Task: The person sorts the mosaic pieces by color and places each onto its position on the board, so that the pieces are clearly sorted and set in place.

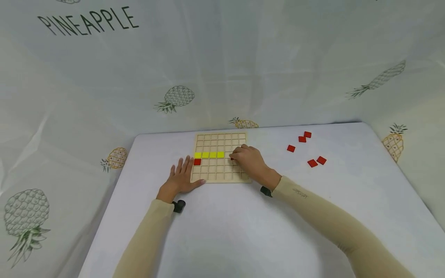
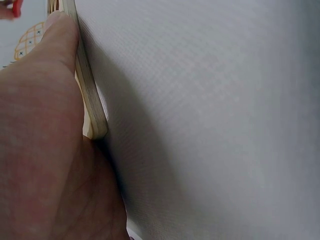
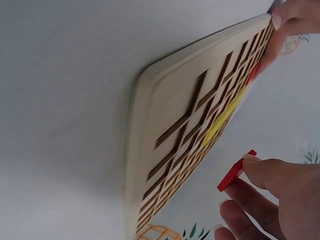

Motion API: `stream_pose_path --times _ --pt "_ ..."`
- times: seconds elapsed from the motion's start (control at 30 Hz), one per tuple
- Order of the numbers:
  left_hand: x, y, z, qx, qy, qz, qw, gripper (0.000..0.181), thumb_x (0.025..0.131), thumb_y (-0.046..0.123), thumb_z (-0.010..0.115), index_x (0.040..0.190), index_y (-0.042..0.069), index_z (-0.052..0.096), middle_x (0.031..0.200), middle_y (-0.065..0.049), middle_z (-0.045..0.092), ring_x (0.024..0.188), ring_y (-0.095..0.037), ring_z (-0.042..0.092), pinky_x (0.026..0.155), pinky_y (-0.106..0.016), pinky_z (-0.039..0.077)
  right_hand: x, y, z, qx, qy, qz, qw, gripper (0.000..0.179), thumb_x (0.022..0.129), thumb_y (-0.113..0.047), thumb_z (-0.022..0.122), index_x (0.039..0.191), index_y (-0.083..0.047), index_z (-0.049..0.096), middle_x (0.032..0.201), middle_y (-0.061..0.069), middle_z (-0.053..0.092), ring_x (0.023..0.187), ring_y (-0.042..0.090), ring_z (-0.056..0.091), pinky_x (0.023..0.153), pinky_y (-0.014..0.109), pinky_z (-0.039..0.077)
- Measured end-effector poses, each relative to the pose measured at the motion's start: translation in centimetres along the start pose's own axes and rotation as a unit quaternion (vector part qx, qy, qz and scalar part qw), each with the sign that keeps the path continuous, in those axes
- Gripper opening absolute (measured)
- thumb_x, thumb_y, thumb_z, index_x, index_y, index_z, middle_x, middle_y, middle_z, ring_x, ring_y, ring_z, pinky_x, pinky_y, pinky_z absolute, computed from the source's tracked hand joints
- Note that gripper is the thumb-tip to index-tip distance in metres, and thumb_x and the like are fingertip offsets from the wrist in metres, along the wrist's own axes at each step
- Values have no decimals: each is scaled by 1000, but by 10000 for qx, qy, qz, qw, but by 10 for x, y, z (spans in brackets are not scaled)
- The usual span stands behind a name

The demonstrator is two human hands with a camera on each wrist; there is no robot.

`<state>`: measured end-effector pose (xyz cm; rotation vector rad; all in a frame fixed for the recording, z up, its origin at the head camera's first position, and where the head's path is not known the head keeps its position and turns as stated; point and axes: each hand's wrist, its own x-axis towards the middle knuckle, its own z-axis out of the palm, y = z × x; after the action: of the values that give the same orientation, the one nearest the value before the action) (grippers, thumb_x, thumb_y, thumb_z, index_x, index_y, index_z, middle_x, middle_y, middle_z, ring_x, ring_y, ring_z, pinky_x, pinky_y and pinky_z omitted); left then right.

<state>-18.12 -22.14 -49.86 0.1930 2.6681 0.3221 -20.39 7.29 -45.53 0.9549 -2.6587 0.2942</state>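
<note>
A pale wooden grid board point(image 1: 222, 169) lies on the white table. A row of several yellow tiles point(image 1: 213, 155) fills cells from its left edge, and one red tile point(image 1: 197, 162) sits just below the leftmost yellow one. My left hand point(image 1: 181, 180) rests at the board's lower left corner, fingers spread along the left side and thumb on the near edge. Over the right part of the grid, my right hand point(image 1: 248, 159) pinches another red tile point(image 3: 235, 172) between thumb and index finger. In the right wrist view that tile is tilted and held above the board.
Several loose red tiles point(image 1: 312, 163) lie scattered on the table point(image 1: 222, 231) to the right of the board. Behind the table hangs a white cloth point(image 1: 295, 77) printed with pineapples. A dark wrist camera point(image 1: 179, 206) is strapped at the left cuff.
</note>
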Motion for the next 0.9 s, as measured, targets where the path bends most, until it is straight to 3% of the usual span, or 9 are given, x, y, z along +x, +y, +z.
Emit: stream_pose_path --times 0.4,0.9 --pt "1 2 -1 12 10 -52 10000 113 99 68 55 169 6 -7 178 -16 -11 163 -40 -15 128 -64 -6 29 -32 21 483 -249 -89 9985 19 95 -16 80 113 -14 84 109 2 80 99 21 70 90 33 61" --pt "1 2 -2 96 7 -15 10000 113 99 68 55 169 5 -7 177 -16 -12 162 -40 -15 128 -64 -7 58 -55 38 82 -652 -208 9976 17 101 -17 75 115 -16 83 112 1 79 102 21 72 88 34 61"
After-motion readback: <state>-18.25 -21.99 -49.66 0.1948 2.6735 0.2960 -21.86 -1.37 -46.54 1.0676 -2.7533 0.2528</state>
